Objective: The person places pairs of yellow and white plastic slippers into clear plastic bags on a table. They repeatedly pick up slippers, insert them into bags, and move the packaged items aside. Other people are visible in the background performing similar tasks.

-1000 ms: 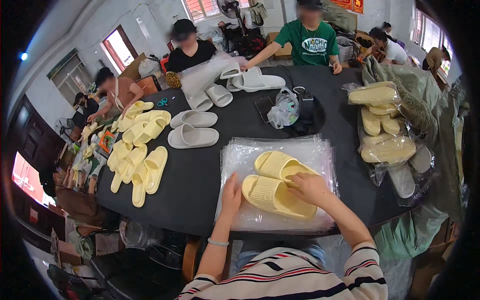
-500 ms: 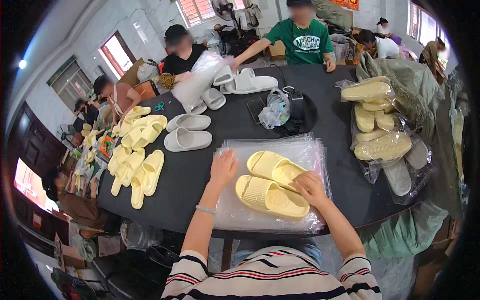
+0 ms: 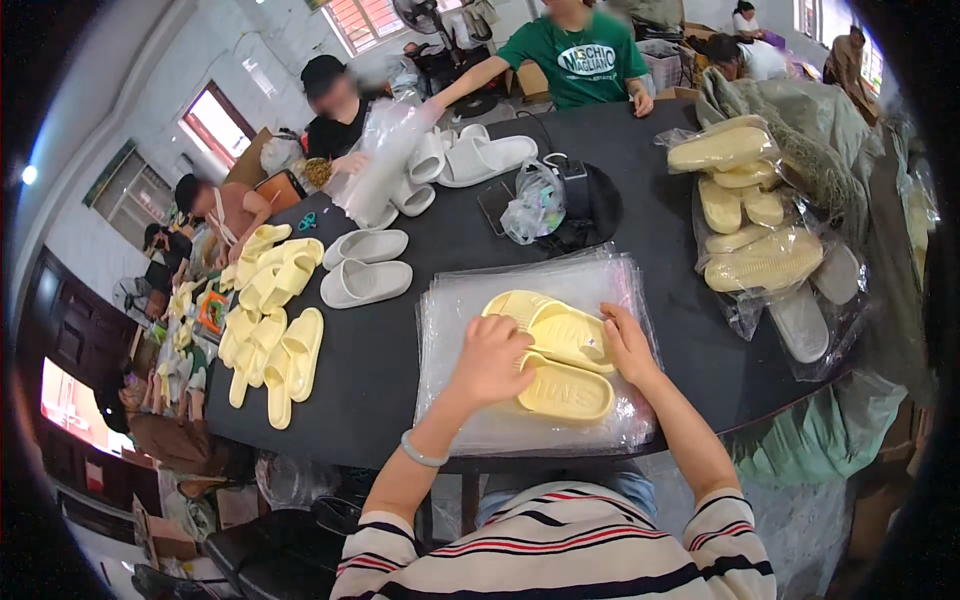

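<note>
Two pale yellow slippers lie side by side, partly overlapping, on a stack of clear plastic bags (image 3: 460, 330) at the near edge of the black table (image 3: 370, 380). My left hand (image 3: 490, 360) is curled over the left end of the near yellow slipper (image 3: 570, 392). My right hand (image 3: 628, 345) grips the right end of the far yellow slipper (image 3: 545, 318), fingers on its strap. Both forearms come up from the lower edge, in striped sleeves.
A white slipper pair (image 3: 365, 265) lies left of the bags, and several loose yellow slippers (image 3: 270, 320) lie further left. Bagged slippers (image 3: 750, 230) pile up at the right. A black tray (image 3: 585, 205) with a crumpled bag sits behind. Other people work across the table.
My left hand has moved off the plastic bags onto the near slipper. The two slippers have been drawn closer together and turned slightly.
</note>
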{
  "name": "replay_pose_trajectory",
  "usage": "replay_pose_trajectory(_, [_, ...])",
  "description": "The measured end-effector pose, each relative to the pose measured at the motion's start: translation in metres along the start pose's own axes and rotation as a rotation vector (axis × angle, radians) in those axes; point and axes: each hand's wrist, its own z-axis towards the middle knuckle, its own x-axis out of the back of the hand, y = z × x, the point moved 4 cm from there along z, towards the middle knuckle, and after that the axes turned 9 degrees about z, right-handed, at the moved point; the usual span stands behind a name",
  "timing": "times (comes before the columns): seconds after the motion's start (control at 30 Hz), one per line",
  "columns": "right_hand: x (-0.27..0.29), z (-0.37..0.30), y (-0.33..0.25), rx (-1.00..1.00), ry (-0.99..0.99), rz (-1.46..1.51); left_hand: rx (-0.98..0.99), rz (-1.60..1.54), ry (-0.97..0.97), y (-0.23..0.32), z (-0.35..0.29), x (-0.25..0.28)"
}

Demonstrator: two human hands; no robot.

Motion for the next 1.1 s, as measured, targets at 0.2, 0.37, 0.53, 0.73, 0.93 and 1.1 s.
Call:
replay_pose_trajectory(0.2, [0.003, 0.000, 0.006, -0.051, 0.003, 0.053, 0.025, 0.254, 0.026, 0.000, -0.001, -0.020])
replay_pose_trajectory(0.37, [0.005, 0.000, -0.007, -0.033, -0.027, 0.004, 0.029, 0.341, 0.044, -0.032, -0.031, 0.003])
replay_pose_trajectory(0.53, [0.003, -0.002, -0.015, -0.031, -0.039, -0.024, 0.170, 0.506, 0.077, -0.109, -0.098, 0.040])
replay_pose_trajectory(0.73, [0.000, -0.002, -0.010, 0.034, -0.066, -0.132, 0.564, 0.495, 0.005, -0.215, -0.184, 0.057])
replay_pose_trajectory(0.93, [0.001, -0.003, -0.012, 0.072, -0.048, -0.167, 0.726, 0.217, 0.167, -0.190, -0.207, 0.027])
replay_pose_trajectory(1.1, [0.000, -0.002, -0.014, 0.112, -0.069, -0.198, 0.893, 0.478, -0.064, -0.120, -0.198, -0.011])
